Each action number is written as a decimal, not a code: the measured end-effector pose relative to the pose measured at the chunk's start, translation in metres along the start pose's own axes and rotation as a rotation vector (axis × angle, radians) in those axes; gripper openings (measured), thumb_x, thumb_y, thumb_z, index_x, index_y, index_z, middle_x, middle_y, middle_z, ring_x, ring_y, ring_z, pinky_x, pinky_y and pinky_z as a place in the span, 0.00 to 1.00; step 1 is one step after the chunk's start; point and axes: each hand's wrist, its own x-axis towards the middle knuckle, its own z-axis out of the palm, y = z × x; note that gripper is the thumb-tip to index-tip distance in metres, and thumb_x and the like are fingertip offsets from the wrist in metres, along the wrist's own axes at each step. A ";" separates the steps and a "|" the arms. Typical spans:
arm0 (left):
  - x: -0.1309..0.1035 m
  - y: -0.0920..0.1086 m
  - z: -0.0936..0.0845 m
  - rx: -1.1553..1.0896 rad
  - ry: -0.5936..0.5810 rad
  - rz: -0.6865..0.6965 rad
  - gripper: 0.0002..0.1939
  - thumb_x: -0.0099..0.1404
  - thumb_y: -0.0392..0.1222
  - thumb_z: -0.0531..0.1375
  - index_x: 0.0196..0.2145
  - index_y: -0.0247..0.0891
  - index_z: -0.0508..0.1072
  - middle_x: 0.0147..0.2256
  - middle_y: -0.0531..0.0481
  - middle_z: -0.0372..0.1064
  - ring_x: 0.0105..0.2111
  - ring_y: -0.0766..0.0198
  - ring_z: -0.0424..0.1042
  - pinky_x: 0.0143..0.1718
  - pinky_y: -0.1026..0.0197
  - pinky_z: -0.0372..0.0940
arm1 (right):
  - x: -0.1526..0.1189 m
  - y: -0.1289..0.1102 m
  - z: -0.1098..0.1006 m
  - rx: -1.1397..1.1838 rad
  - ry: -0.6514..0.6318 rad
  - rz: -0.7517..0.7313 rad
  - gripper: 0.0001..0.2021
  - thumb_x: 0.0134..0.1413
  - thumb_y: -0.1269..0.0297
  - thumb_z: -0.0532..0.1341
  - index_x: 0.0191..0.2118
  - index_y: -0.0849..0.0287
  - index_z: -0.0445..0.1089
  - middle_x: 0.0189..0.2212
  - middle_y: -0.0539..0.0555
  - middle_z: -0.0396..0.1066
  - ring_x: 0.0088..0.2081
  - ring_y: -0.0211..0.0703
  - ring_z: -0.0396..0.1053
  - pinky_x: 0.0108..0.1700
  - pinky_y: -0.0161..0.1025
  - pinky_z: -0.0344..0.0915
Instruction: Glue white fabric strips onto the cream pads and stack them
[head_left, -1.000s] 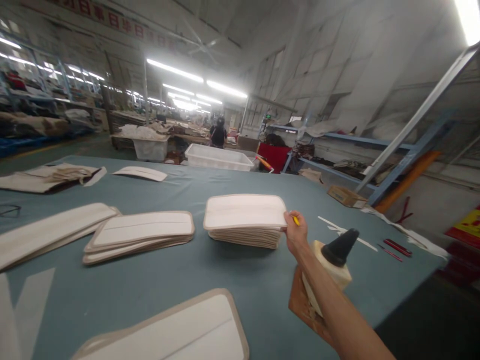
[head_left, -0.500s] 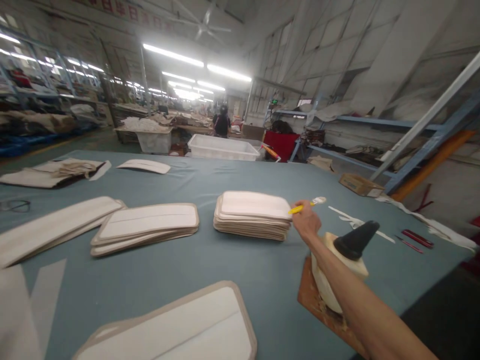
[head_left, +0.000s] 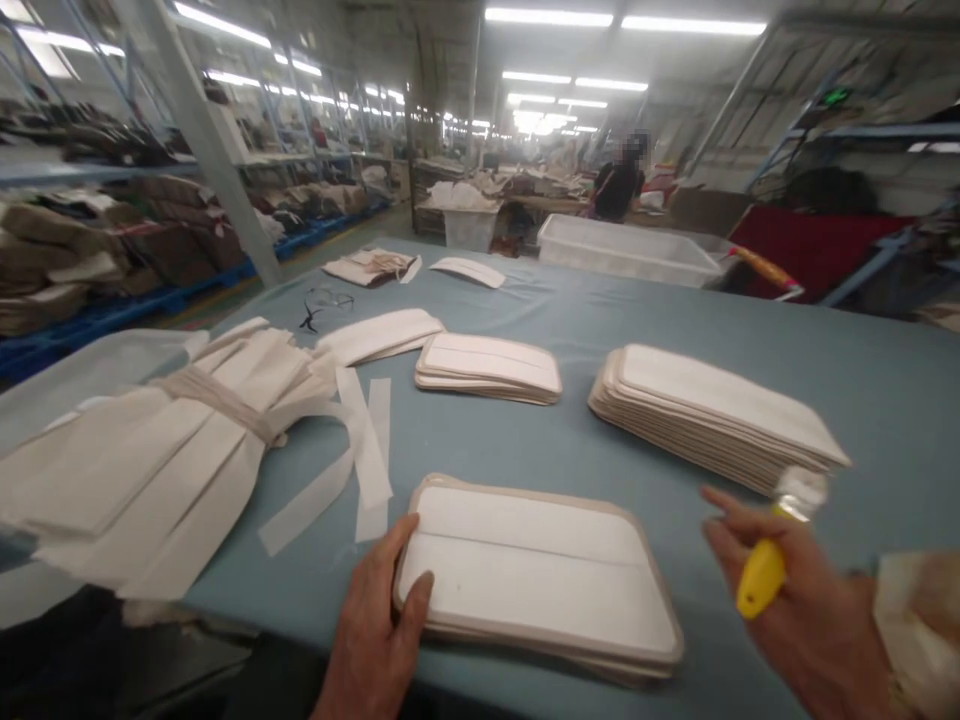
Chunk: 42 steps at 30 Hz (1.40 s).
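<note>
My left hand (head_left: 379, 610) grips the left end of the near stack of panels (head_left: 540, 570), its thumb and fingers on the corner. These panels are white with beige rims and rounded corners, and a line runs along the top one. At the right, my right hand (head_left: 802, 600) is closed around a paintbrush (head_left: 763, 578) with a yellow handle and pale bristles pointing away from me. Its index finger reaches out toward the left. Just beyond that hand stands a taller stack of similar panels (head_left: 720, 410).
A smaller panel stack (head_left: 487, 365) and more panels (head_left: 386, 335) lie farther back. At left are a tied bundle of cream fabric pieces (head_left: 172, 440) and loose white strips (head_left: 367, 440). A cream container (head_left: 919, 620) shows partly at right. A white bin (head_left: 630, 250) stands beyond the table.
The view has swung left and down. My left hand has come into view on the near stack. My right hand has moved from the far stack toward me, still with the paintbrush.
</note>
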 end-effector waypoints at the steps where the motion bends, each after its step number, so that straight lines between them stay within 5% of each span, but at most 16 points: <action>1: 0.001 -0.004 -0.002 -0.005 0.006 -0.037 0.24 0.77 0.52 0.54 0.67 0.44 0.66 0.63 0.43 0.73 0.61 0.52 0.74 0.59 0.47 0.75 | -0.018 -0.012 0.004 0.015 -0.056 -0.041 0.25 0.60 0.32 0.62 0.38 0.51 0.70 0.51 0.63 0.81 0.37 0.56 0.82 0.33 0.45 0.73; 4: 0.002 -0.010 -0.005 -0.029 -0.017 -0.117 0.25 0.76 0.56 0.55 0.65 0.43 0.68 0.62 0.45 0.74 0.60 0.51 0.75 0.57 0.47 0.76 | -0.065 -0.053 0.009 0.091 -0.157 -0.031 0.20 0.68 0.38 0.61 0.39 0.51 0.72 0.46 0.58 0.83 0.41 0.54 0.82 0.37 0.42 0.75; 8: 0.000 -0.008 -0.006 0.018 -0.014 -0.078 0.26 0.77 0.55 0.54 0.65 0.41 0.68 0.61 0.43 0.74 0.59 0.51 0.75 0.56 0.49 0.75 | -0.101 -0.117 0.011 0.471 -0.128 0.129 0.19 0.75 0.41 0.55 0.47 0.49 0.74 0.30 0.50 0.76 0.25 0.42 0.68 0.30 0.37 0.65; 10: 0.000 -0.005 -0.007 0.079 0.014 -0.020 0.24 0.77 0.54 0.53 0.65 0.41 0.67 0.60 0.44 0.75 0.58 0.53 0.76 0.55 0.52 0.74 | -0.104 -0.144 0.017 0.666 -0.165 0.209 0.22 0.76 0.40 0.51 0.52 0.49 0.73 0.22 0.47 0.67 0.21 0.40 0.60 0.25 0.35 0.56; 14: -0.001 0.001 -0.005 0.198 0.107 0.081 0.22 0.79 0.50 0.52 0.63 0.36 0.67 0.55 0.42 0.77 0.54 0.56 0.77 0.54 0.56 0.71 | -0.088 -0.172 0.048 0.789 -0.278 0.309 0.25 0.74 0.39 0.54 0.42 0.56 0.76 0.16 0.44 0.56 0.18 0.37 0.53 0.22 0.34 0.49; 20: 0.000 0.004 0.005 0.214 0.194 0.104 0.20 0.77 0.43 0.53 0.61 0.32 0.68 0.53 0.40 0.77 0.51 0.55 0.76 0.56 0.56 0.66 | -0.071 -0.191 0.096 0.860 -0.409 0.405 0.25 0.70 0.38 0.58 0.34 0.57 0.70 0.16 0.40 0.46 0.18 0.33 0.42 0.20 0.32 0.40; 30: 0.004 0.014 0.002 0.234 0.173 0.091 0.22 0.75 0.39 0.52 0.63 0.25 0.66 0.53 0.36 0.77 0.51 0.54 0.75 0.56 0.55 0.63 | -0.073 -0.211 0.124 0.773 -0.383 0.398 0.21 0.69 0.44 0.59 0.33 0.56 0.68 0.18 0.42 0.54 0.19 0.34 0.50 0.22 0.32 0.46; 42: 0.003 0.009 0.000 0.273 0.090 0.063 0.24 0.75 0.40 0.52 0.65 0.28 0.65 0.57 0.35 0.75 0.52 0.49 0.76 0.54 0.50 0.64 | -0.060 -0.174 0.096 0.501 -0.304 0.289 0.19 0.70 0.49 0.58 0.32 0.57 0.69 0.22 0.47 0.62 0.22 0.36 0.56 0.23 0.34 0.52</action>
